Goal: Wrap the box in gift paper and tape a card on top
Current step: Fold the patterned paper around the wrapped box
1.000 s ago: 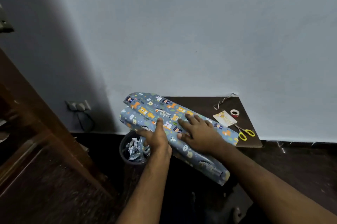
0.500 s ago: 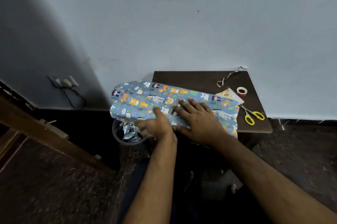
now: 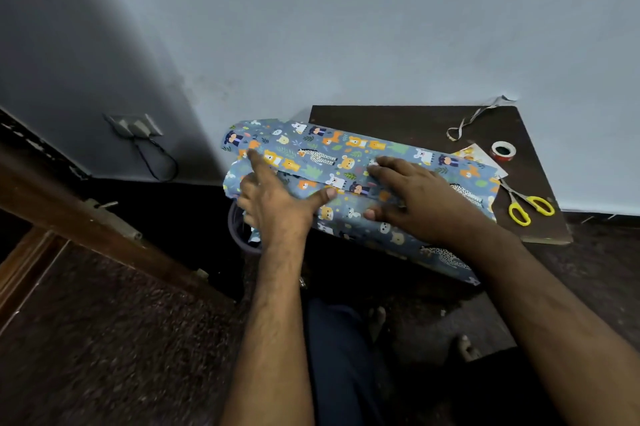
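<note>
Left hand [image 3: 277, 203]: fingers straight and spread, index stretched toward the far left end of the gift paper [image 3: 346, 162], thumb out to the right along the overlapping flap edge — pressing flat, nothing curled round anything. Right hand [image 3: 412, 197]: palm down, fingers extended and slightly spread, tips on the upper flap, thumb tucked at the near side against the paper; likewise pressing, not pinching. Beneath both palms, blue sheet printed with bears, giraffes and leopards, folded over in two overlapping layers; box presumably inside, hidden entirely by the paper. Wrapped bundle lying slantwise across the near left part of the dark brown table [image 3: 415, 120], left end overhanging the edge above a round bin [image 3: 239, 235] on the floor. Further right on the table: card [image 3: 479, 155] partly under the paper's far right corner, roll of red tape [image 3: 503, 150] just beside it, yellow-handled scissors [image 3: 528, 207] near the front right — thin ribbon [image 3: 467, 120] toward the back by the wall. Wall socket with plug and black cable [image 3: 138, 129] off to the left.
</note>
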`<state>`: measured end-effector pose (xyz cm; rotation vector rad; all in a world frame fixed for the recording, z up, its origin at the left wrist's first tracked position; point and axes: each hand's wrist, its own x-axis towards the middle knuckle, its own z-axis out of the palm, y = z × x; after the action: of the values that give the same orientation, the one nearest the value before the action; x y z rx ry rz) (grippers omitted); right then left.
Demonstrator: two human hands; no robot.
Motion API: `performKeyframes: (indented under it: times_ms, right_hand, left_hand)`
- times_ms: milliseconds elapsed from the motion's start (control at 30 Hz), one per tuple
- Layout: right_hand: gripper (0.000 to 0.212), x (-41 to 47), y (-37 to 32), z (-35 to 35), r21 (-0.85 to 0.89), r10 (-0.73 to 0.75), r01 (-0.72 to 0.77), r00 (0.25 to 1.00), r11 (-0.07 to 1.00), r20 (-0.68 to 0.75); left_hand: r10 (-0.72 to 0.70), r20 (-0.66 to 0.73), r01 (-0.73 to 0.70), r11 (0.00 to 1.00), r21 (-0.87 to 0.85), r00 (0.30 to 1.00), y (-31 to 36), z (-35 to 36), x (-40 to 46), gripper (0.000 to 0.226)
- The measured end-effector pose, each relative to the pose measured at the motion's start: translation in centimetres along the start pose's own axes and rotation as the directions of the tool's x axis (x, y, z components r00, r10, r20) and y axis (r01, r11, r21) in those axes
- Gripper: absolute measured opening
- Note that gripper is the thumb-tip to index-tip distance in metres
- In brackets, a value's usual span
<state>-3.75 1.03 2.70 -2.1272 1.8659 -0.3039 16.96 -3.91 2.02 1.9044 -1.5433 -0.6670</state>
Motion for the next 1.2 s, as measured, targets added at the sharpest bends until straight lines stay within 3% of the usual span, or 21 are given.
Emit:
performKeyframes:
  times_ms: [133, 267, 367, 500, 600, 733, 800, 967, 1067, 1133, 1200]
  right_hand:
    - [0.08, -0.1, -0.1, 0.0, 0.004, 0.012, -0.012, 1.0, 1.0, -0.001]
    - [0.079, 0.2, -1.0, 0.6, -0.088, 0.047, -0.052, 0.997, 0.995, -0.059]
    - [0.068, 0.5, -1.9, 1.4, -0.146, 0.07, -0.097, 0.981, 0.985, -0.18]
    - [0.048, 0.9, -1.9, 1.9, -0.127, 0.07, -0.107, 0.962, 0.986, -0.264]
    - [0.029, 0.9, -1.7, 2.5, -0.135, 0.011, -0.058, 0.944, 0.989, -0.329]
    - [0.026, 0.9, -1.8, 2.9, -0.199, -0.05, -0.03, 0.92, 0.98, -0.388]
    - [0.029, 0.7, -1.9, 2.8, -0.222, -0.071, -0.022, 0.914, 0.975, -0.4]
    - [0.021, 0.5, -1.8, 2.9, -0.237, -0.088, -0.019, 0.898, 0.971, -0.431]
    - [0.019, 0.4, -1.9, 2.7, -0.245, -0.061, -0.048, 0.906, 0.968, -0.419]
    - [0.025, 0.4, -2.0, 2.6, -0.247, -0.051, -0.04, 0.934, 0.968, -0.354]
    - [0.034, 0.5, -2.1, 2.5, -0.225, -0.025, -0.033, 0.968, 0.974, -0.25]
  left_hand:
    - [0.069, -0.039, -0.076, 0.975, -0.207, 0.997, -0.2, 0.0, 0.5, 0.128]
    - [0.196, 0.129, -0.096, 0.832, -0.546, 0.972, 0.2, 1.3, 0.7, 0.083]
    - [0.146, 0.139, -0.019, 0.754, -0.657, 0.98, 0.8, 1.5, 0.7, 0.039]
    - [0.086, 0.072, -0.012, 0.722, -0.692, 0.994, 0.9, 1.4, 0.6, 0.016]
    - [0.134, 0.139, -0.016, 0.774, -0.633, 0.981, 0.2, 0.7, 0.7, 0.03]
    - [0.297, 0.314, -0.159, 0.903, -0.399, 0.902, -0.5, -0.5, 0.5, 0.083]
    - [0.333, 0.314, -0.237, 0.922, -0.306, 0.889, -0.4, -0.4, 0.3, 0.101]
    - [0.357, 0.222, -0.303, 0.922, -0.242, 0.907, 0.1, 1.0, 0.3, 0.124]
    - [0.351, 0.06, -0.354, 0.933, 0.059, 0.935, 1.1, 1.7, 0.7, 0.131]
    - [0.284, -0.026, -0.275, 0.943, 0.19, 0.958, 1.5, 1.7, 0.5, 0.135]
    - [0.195, -0.086, -0.174, 0.963, 0.206, 0.977, 1.8, 1.7, 0.0, 0.131]
